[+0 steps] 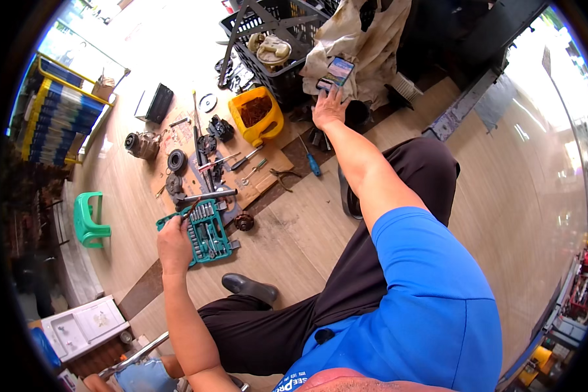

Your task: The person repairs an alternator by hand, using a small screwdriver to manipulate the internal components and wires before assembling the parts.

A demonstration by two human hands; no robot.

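My right hand (330, 108) reaches forward with its fingers stretched out, the tips at the lower edge of a smartphone (340, 69) with a lit screen. The phone lies on a stained beige cloth (377, 40). My left hand (174, 245) is closed at the left side of a green socket set case (225, 251), which lies open on the floor. A thin reddish-brown piece (192, 208) sticks out from its fingers; its kind does not show. Just beyond the case lies a dark metal tube (210, 195), and a small round rusty part (244, 222) sits to its right.
Cardboard (268, 185) on the floor carries screwdrivers and black parts. Around it are a cut yellow jug (276, 119), an alternator-like part (142, 145), a blue-handled screwdriver (314, 164) and pliers (282, 178). A black crate (287, 81) stands behind, a green stool (90, 222) at left. Another person (140, 377) is at lower left.
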